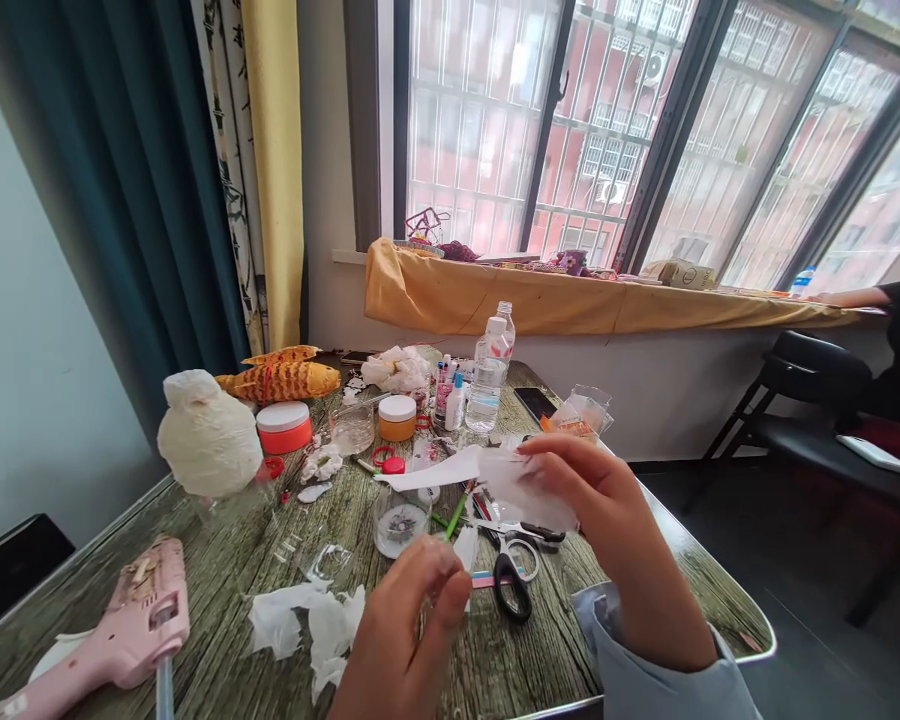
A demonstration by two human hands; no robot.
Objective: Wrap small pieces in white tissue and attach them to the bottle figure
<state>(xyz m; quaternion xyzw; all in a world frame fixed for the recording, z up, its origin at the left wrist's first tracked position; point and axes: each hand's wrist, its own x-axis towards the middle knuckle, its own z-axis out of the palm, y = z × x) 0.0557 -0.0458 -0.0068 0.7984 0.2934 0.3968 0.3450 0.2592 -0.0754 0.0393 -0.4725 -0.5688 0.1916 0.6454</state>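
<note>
My right hand (607, 510) is raised over the table, fingers pinched on a white sheet of tissue paper (487, 475) that stretches to the left. My left hand (409, 620) is lower and nearer to me, thumb and fingers pressed together around a thin green stick (456, 515) that points up toward the paper. Black-handled scissors (511, 570) lie on the wood-grain table (247, 560) just beneath my hands. A small clear cup (399, 522) stands left of the scissors.
A pink glue gun (124, 625) lies at the front left, torn tissue scraps (307, 622) beside it. A white paper-covered figure (206, 435), orange fish toy (281, 378), two orange jars, a water bottle (490, 372) and a phone sit farther back. Another person's arm (847, 297) rests on the windowsill, right.
</note>
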